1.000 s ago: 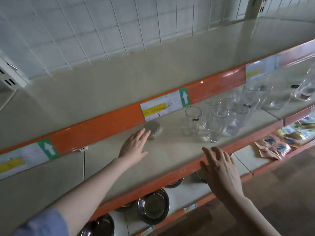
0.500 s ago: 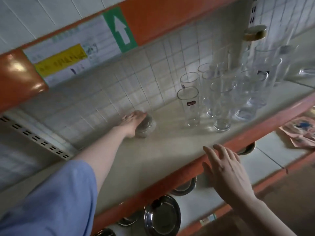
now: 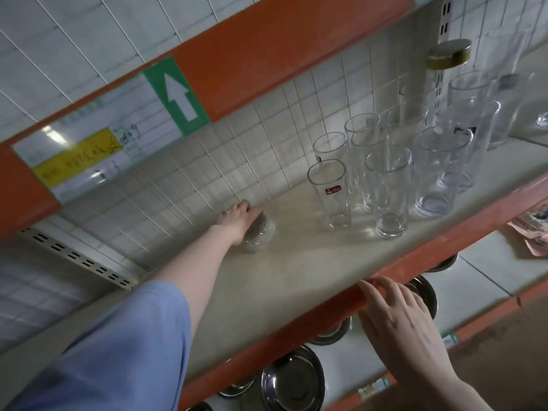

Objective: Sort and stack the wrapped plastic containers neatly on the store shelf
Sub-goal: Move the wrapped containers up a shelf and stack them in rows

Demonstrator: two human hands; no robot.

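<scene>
Shelf (image 3: 296, 262): cream surface, orange front edge, tiled wall behind. Glasses (image 3: 385, 185) cluster toward right end. L hand (image 3: 238, 219), reaching a sec ago, now clasps wrapped container (image 3: 259, 232) near back edge, so pick-up likely starting. R hand (image 3: 397, 315) relaxed, fingertips resting on front edge.

Small clear wrapped container (image 3: 260, 235) far back on shelf (image 3: 296, 262).

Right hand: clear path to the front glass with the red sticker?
Probably yes. The right hand rests open on the shelf edge; bare shelf lies between it and the stickered glass, nothing blocking.
</scene>
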